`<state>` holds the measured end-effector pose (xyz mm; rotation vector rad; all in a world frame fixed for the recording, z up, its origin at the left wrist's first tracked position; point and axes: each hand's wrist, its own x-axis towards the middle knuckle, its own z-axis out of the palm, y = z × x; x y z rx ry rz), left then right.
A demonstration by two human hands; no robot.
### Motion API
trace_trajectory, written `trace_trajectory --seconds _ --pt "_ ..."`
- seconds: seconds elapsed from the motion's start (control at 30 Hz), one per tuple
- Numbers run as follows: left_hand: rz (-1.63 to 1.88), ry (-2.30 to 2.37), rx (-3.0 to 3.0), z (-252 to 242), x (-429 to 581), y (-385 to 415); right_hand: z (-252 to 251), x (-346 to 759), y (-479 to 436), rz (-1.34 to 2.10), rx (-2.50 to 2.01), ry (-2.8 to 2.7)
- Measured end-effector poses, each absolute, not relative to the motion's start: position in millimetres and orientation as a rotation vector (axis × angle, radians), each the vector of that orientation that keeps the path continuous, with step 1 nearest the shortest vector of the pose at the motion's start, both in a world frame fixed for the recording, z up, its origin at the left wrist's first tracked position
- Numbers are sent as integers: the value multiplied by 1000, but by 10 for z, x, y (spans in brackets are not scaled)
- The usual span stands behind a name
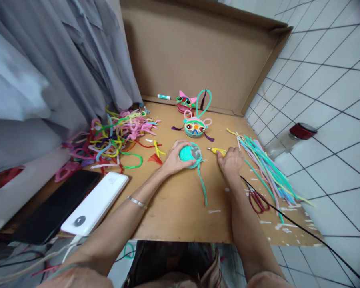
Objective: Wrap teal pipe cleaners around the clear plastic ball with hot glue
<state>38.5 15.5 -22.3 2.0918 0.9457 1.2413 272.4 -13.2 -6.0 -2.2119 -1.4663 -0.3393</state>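
Observation:
My left hand (pixel 174 158) is wrapped round a small teal pipe-cleaner-wound ball (pixel 191 154) resting on the cardboard work surface (pixel 180 216); a teal tail (pixel 202 184) trails from it toward me. My right hand (pixel 231 161) is closed on a yellow-handled tool (pixel 216 151) with a metal tip, lying just right of the ball. Beyond them sit two finished pipe-cleaner faces, a teal one (pixel 195 128) and a pink-eared one (pixel 184 102).
A tangle of coloured pipe cleaners (pixel 114 138) lies at the left, a bundle of straight ones (pixel 265 168) at the right. Red scissors (pixel 258 201), a black cable (pixel 303 230), a white power bank (pixel 96 204), a black phone (pixel 55 210), a glue stick (pixel 163 97) and a red-lidded jar (pixel 297 134) surround them.

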Motion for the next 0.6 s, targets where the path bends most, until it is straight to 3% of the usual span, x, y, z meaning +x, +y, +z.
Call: trace_trajectory --seconds 0.23,0.6 --pt "1333 951 2055 -277 369 112 32 2197 -251 -43 -1248 -1723" --pt "1276 885 2139 -287 374 93 42 1995 -372 -114 -1276 -1803"
